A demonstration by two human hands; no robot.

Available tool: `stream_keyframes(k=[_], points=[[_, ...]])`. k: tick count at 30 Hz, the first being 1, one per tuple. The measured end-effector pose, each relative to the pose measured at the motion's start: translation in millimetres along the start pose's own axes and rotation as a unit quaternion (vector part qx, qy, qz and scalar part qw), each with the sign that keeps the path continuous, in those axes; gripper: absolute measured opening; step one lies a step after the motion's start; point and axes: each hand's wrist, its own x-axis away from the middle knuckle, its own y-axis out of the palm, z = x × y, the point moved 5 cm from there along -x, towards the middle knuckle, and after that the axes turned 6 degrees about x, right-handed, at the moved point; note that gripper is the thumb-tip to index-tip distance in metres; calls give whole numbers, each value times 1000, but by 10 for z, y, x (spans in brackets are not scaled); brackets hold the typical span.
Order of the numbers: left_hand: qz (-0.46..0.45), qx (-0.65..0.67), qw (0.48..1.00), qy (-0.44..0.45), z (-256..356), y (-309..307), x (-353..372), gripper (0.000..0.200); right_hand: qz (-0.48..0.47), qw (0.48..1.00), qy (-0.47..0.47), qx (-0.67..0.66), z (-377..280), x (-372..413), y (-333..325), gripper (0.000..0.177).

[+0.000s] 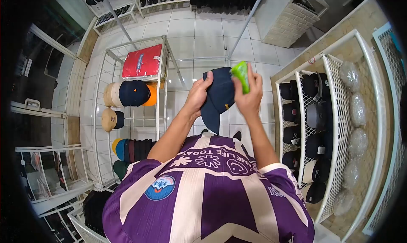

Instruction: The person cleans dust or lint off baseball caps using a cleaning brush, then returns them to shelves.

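Observation:
A dark navy baseball cap (221, 90) is held up in front of me, its brim pointing down toward my shirt and a small yellow mark near the brim. My left hand (197, 94) grips the cap's left side, thumb on the crown and the other fingers hidden behind it. At the cap's right side, my right hand (249, 89) is closed round a bright green hand-sized object (241, 75), right against the crown in this view. What kind of object it is I cannot tell.
Left of me, a white wire rack (160, 111) carries several caps (135, 93) and a red packaged garment (142, 61). To my right stands a mesh shelf (332, 115) of caps, with clear plastic-wrapped bundles (358, 110) beside it. White tiles (206, 38) cover the floor.

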Motion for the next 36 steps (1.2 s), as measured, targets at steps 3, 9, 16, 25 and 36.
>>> stream_keyframes(k=[3,9,16,25,36], points=[[1,-76,995,69,34,-25,-24,44,-12,999,-47,-13,-115,71,-24,62],[-26,-82,996,22,-36,-132,53,44,-111,987,15,-112,114,-27,32,54],[-89,-58,994,32,-9,-267,26,45,-75,988,-21,-130,-51,191,-82,54],[-60,55,984,159,299,-272,-13,50,-210,755,348,-514,616,663,249,53],[-73,-371,922,79,519,-525,162,30,-201,804,362,-427,740,400,47,41]])
